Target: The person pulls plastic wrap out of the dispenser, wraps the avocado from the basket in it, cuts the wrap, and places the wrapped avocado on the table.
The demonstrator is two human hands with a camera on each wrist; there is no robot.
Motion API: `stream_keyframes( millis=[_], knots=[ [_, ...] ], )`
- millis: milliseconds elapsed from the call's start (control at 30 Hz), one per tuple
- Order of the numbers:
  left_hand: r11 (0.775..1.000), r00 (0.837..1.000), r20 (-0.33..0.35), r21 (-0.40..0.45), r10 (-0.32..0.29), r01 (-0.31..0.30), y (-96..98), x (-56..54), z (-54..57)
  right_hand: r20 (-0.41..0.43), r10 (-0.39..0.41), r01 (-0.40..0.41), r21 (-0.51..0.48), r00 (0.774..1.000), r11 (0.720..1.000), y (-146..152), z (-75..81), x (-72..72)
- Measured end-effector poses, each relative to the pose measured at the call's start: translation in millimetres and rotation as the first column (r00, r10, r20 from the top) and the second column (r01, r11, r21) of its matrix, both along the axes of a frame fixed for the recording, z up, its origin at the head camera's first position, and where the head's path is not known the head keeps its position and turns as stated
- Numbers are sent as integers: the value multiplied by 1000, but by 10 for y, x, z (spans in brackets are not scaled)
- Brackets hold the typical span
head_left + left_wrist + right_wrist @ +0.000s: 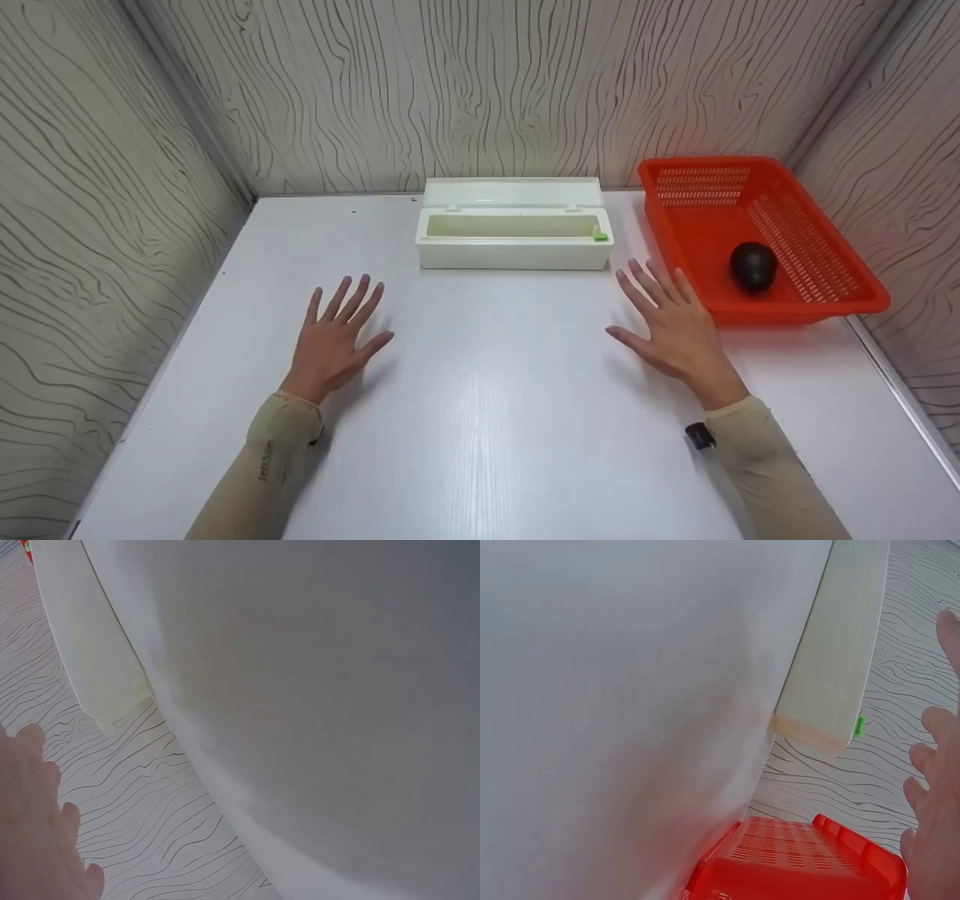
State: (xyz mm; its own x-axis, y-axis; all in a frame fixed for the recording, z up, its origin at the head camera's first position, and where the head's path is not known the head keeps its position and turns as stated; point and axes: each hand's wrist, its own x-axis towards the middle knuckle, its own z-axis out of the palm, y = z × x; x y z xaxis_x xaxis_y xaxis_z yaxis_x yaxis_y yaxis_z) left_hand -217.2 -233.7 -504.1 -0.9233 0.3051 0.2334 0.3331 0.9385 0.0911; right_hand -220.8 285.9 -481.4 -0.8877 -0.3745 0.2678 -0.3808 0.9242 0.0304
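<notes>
Both hands are spread with straight fingers and hold nothing. My left hand (330, 349) is over the left part of the white table, palm down, and it also shows at the edge of the left wrist view. On the other side, my right hand (679, 330) has its fingertips close to the near left corner of a red plastic basket (694, 247). A dark, rounded, egg-shaped object (754, 267) lies in that basket. Between and beyond the hands stands a long white box (514, 255) with its lid (513, 193) raised. A small green piece (601, 235) sits at the box's right end.
The white table (472, 397) reaches to wood-grain panels (480, 90) at the back and both sides. The basket stands near the right panel, the box near the back one. A small black item (700, 436) is at the right wrist.
</notes>
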Motion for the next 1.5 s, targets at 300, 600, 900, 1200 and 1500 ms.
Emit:
stream_keyframes(
  millis=[300,600,900,1200,1500],
  knots=[
    [1000,1000,3,24,14,-14,118,-279,88,117,-14,24,-88,993,996,-173,128,-202],
    [975,993,82,194,90,-105,485,-1020,277,298,-130,233,-341,946,911,-408,291,-777],
    [937,983,114,304,144,-172,811,-1486,348,341,-188,321,-390,921,863,-525,366,-1298],
    [941,974,127,259,189,-216,1097,-1658,430,352,-254,374,-332,901,866,-550,306,-1520],
    [957,959,61,66,278,-282,1285,-1730,417,211,-339,363,-87,917,928,-681,283,-1589]
  ],
)
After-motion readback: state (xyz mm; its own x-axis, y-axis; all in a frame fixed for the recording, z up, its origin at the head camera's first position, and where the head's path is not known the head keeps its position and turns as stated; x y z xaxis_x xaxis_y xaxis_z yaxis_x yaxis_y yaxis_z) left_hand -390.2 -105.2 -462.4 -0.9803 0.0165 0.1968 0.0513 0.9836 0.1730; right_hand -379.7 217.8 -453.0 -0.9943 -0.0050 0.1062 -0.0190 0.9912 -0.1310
